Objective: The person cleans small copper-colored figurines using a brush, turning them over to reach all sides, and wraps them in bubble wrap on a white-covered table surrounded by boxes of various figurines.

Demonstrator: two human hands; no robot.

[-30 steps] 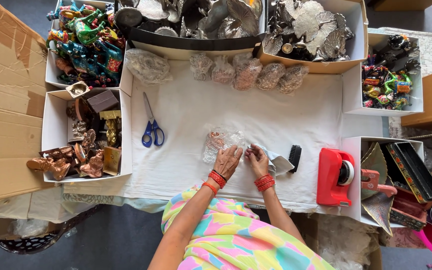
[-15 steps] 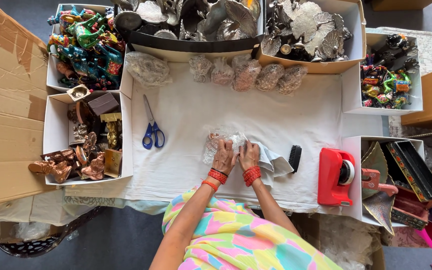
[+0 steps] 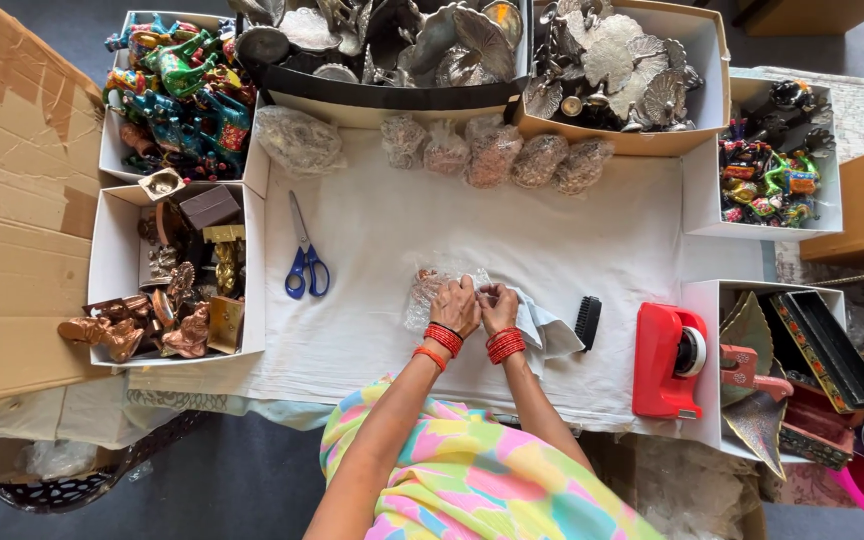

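Hands [image 3: 477, 305] now together on bubble-wrapped piece [image 3: 424, 295]

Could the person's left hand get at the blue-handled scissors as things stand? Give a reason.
Probably yes. The scissors lie in the open on the white cloth, to the left hand's own side, with nothing between them. But that hand would first have to let go of the clear wrapped bundle.

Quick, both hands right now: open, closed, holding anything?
Left hand: closed on the clear bubble wrap bundle.
Right hand: closed on the same bundle, beside the white cloth.
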